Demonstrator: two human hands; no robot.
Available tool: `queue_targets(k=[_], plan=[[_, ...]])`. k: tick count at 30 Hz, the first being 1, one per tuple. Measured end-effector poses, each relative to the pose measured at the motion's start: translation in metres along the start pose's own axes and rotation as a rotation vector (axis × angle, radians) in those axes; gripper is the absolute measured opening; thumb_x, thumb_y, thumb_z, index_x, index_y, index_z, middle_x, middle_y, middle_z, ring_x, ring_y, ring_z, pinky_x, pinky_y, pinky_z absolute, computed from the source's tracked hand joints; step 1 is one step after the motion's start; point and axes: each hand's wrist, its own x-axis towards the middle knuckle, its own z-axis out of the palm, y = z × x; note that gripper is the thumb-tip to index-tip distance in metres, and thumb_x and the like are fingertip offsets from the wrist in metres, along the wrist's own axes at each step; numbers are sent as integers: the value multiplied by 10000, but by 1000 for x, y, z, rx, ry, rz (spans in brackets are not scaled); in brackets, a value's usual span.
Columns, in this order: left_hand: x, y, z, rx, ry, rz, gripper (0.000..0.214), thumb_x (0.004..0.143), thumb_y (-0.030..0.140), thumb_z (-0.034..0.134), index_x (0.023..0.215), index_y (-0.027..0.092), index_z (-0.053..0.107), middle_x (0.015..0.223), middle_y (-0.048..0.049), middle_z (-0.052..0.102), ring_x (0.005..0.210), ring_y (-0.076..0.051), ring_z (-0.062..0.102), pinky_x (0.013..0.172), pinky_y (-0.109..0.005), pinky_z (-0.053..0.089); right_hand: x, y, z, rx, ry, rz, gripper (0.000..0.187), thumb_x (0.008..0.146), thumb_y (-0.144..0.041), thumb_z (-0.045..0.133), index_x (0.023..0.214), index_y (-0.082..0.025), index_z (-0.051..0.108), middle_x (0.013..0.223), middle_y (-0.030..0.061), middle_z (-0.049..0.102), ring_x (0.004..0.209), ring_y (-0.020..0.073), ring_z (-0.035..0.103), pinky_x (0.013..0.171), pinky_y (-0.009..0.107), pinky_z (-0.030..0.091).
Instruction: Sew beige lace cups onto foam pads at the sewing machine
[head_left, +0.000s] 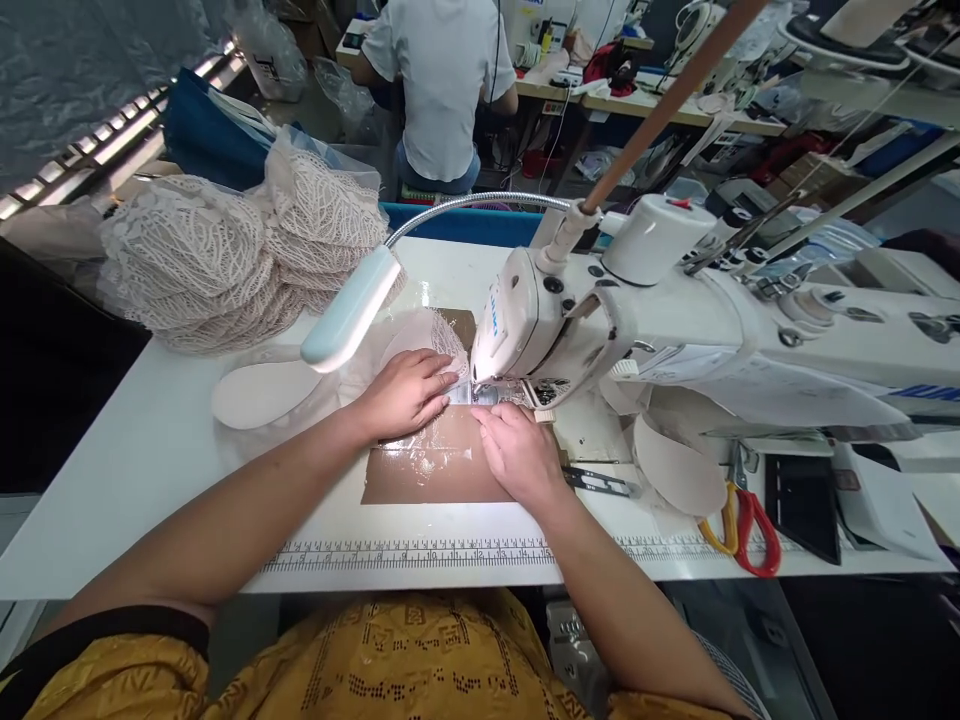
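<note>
My left hand (412, 395) lies with its fingers stretched out, palm down, on a beige lace piece (448, 342) just left of the sewing machine's needle area. My right hand (517, 450) is closed, thumb and forefinger pressed together close in front of the presser foot (484, 394). Whatever those fingertips pinch is too small to make out. Brown tape or sheet (427, 480) covers the table under both hands. The white sewing machine (540, 320) stands to the right, its head over the lace piece's right edge.
Lace pieces are piled (202, 260) at the back left. A lamp (352, 310) hangs over the table. Beige pads (266, 393) lie on both sides. Scissors (754, 530), a snap-off knife (600, 481) and a black phone-like slab (802, 508) are at right. A person (439, 90) sits beyond.
</note>
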Motion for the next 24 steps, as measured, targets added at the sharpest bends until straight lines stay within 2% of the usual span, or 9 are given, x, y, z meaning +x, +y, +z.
queue_targets(k=[8, 12, 16, 18, 20, 22, 24], plan=[[-1, 2, -3, 26, 52, -176, 386, 917, 341, 489, 1234, 164, 620, 1329, -153, 556, 1225, -326, 482, 993, -509, 415, 1, -2, -5, 12, -37, 5, 331, 913, -173, 462, 1158, -183, 685, 960, 70, 693, 798, 199, 594, 724, 313, 430], [-2, 1, -1, 45, 65, -295, 414, 904, 377, 503, 1241, 163, 611, 1320, -151, 547, 1218, -321, 486, 992, -482, 419, 0, 1, -3, 16, -33, -32, 332, 917, -181, 448, 1146, -173, 689, 930, 72, 683, 782, 203, 605, 724, 321, 437], [-5, 1, -6, 34, 59, -341, 454, 884, 388, 533, 1278, 164, 573, 1353, -156, 520, 1229, -331, 479, 995, -480, 418, -2, 5, -1, 40, -7, -80, 337, 927, -199, 432, 1137, -154, 691, 919, 78, 674, 796, 214, 616, 728, 332, 448], [-10, 3, -19, 34, 70, -362, 505, 885, 384, 538, 1333, 152, 508, 1385, -164, 496, 1244, -325, 470, 994, -465, 422, -4, 7, 0, 54, 7, -97, 337, 932, -211, 430, 1134, -151, 693, 929, 82, 674, 800, 216, 618, 728, 337, 454], [-21, 6, -40, 67, 111, -427, 531, 903, 400, 514, 1358, 133, 458, 1367, -171, 512, 1228, -315, 486, 980, -451, 431, -5, 8, 0, 60, 11, -106, 335, 934, -216, 428, 1132, -157, 692, 943, 83, 675, 801, 216, 618, 728, 340, 457], [-42, 6, -64, 152, 148, -549, 501, 922, 426, 477, 1314, 114, 484, 1259, -172, 584, 1154, -315, 535, 949, -449, 437, -6, 8, 0, 55, 6, -107, 334, 937, -217, 422, 1129, -167, 690, 951, 84, 675, 805, 216, 617, 729, 342, 457], [-70, 1, -86, 273, 105, -735, 449, 944, 456, 415, 1199, 116, 557, 1100, -171, 642, 1054, -333, 579, 897, -475, 440, -7, 8, 0, 49, -6, -110, 336, 941, -217, 413, 1126, -169, 690, 947, 86, 672, 815, 219, 615, 733, 344, 456]])
